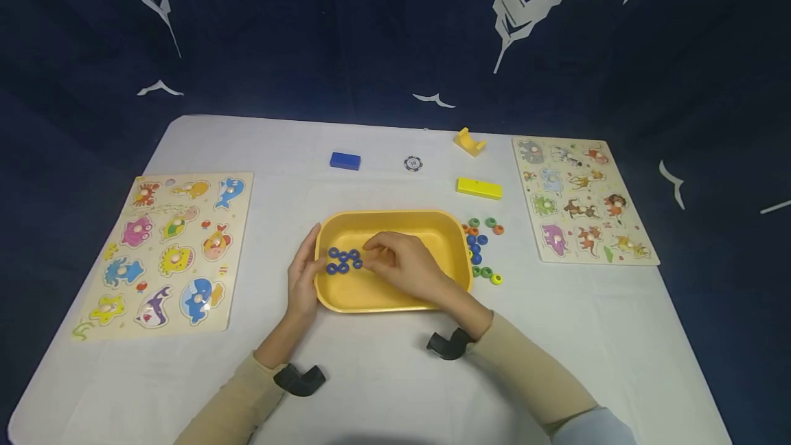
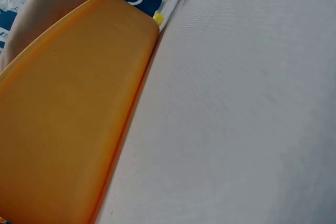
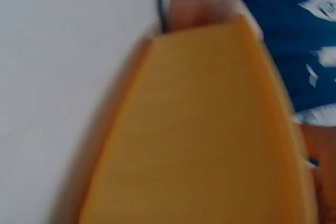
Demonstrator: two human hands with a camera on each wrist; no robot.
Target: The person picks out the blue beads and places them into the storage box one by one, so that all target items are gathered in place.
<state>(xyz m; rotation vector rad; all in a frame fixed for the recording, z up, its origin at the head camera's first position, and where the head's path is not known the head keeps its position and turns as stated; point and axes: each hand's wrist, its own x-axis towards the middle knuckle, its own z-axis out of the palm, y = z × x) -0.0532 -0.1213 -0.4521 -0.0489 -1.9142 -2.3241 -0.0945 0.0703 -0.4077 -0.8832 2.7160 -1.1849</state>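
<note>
A yellow tray (image 1: 395,306) lies on the white table. My left hand (image 1: 303,280) holds the tray's left end, thumb over the rim and fingers along the outer wall. Inside the tray at the left, several blue ring beads (image 1: 343,268) sit in a small cluster. Over the tray my right hand (image 1: 404,263) bends its fingers, the tips right beside the nearest blue bead (image 1: 358,264); whether they pinch it is unclear. In the left wrist view the tray's wall (image 2: 68,108) fills the left side. Blurred in the right wrist view, its wall (image 3: 194,124) hides most of the right hand.
Loose green, orange, blue and yellow beads (image 1: 486,272) lie just right of the tray. Behind it are a blue block (image 1: 345,161), a round chip (image 1: 413,163), a yellow block (image 1: 478,188) and a curved yellow piece (image 1: 469,141). Animal puzzle boards flank it left (image 1: 204,218) and right (image 1: 581,191).
</note>
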